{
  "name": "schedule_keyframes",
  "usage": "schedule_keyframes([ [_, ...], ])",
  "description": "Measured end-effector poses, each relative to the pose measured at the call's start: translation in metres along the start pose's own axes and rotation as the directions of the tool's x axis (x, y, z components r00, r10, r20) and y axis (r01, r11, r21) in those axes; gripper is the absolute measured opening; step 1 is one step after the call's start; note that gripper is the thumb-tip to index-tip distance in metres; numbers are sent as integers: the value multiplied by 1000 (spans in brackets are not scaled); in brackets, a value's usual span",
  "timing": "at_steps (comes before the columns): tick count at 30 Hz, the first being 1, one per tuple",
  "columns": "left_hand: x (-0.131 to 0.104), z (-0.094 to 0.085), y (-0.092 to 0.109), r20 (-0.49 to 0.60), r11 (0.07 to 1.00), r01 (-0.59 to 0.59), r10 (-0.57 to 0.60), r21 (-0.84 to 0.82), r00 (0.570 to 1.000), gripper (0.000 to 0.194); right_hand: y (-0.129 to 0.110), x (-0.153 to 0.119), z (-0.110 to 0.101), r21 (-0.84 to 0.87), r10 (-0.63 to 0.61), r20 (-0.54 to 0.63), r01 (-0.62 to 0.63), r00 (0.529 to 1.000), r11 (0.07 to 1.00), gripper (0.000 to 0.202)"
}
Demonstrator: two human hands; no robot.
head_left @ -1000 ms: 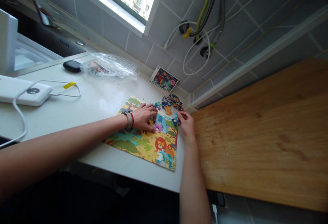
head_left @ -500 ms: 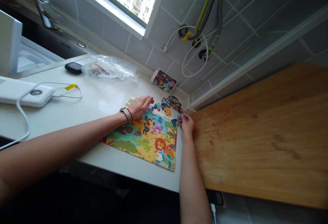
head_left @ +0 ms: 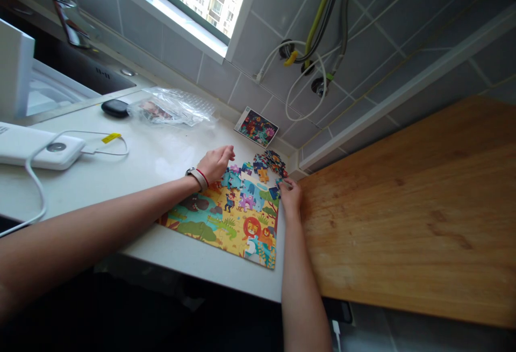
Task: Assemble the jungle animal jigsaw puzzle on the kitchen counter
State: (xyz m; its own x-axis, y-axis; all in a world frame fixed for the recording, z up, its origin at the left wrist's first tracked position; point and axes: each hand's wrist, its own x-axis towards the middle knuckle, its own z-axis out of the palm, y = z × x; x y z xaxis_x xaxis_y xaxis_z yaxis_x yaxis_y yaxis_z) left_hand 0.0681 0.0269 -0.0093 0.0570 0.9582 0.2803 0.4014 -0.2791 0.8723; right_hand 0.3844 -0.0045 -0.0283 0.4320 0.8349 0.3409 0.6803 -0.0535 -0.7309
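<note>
A colourful jigsaw puzzle (head_left: 229,220) with animals lies partly assembled on the white counter (head_left: 161,150). Over its upper left part is my left hand (head_left: 216,164), fingers curled together; whether anything is inside them is hidden. My right hand (head_left: 291,193) is at the puzzle's right edge, with thumb and fingers pinched on a small dark blue puzzle piece (head_left: 279,182). Just beyond the puzzle's upper right corner sits a pile of loose pieces (head_left: 274,160), with an orange piece (head_left: 263,175) in front of it. A picture card (head_left: 257,127) leans at the wall.
A wooden board (head_left: 411,207) fills the right side. Clear plastic packaging (head_left: 177,107), a black case (head_left: 115,107) and a white power strip (head_left: 40,145) with a cable lie on the left. Behind them is the sink (head_left: 72,72).
My left hand has drawn back a little to the left, its fingers more curled. My right hand has shifted slightly left with the small piece.
</note>
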Motion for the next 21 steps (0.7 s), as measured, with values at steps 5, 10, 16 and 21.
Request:
schedule_keyframes([
  [5,-15,1,8,345,860,-377,258,342,902,39,-18,-11,4,-64,-156,1,156,988,986,27],
  [10,-25,2,13,443,792,-411,201,451,873,55,-39,-25,9,-98,-268,58,272,962,957,25],
  [16,-19,1,13,453,816,-393,184,425,873,60,-52,-36,14,-3,-308,156,312,939,950,22],
  [21,-18,2,12,384,880,-368,242,301,891,51,-59,-42,17,71,-305,222,297,926,952,20],
])
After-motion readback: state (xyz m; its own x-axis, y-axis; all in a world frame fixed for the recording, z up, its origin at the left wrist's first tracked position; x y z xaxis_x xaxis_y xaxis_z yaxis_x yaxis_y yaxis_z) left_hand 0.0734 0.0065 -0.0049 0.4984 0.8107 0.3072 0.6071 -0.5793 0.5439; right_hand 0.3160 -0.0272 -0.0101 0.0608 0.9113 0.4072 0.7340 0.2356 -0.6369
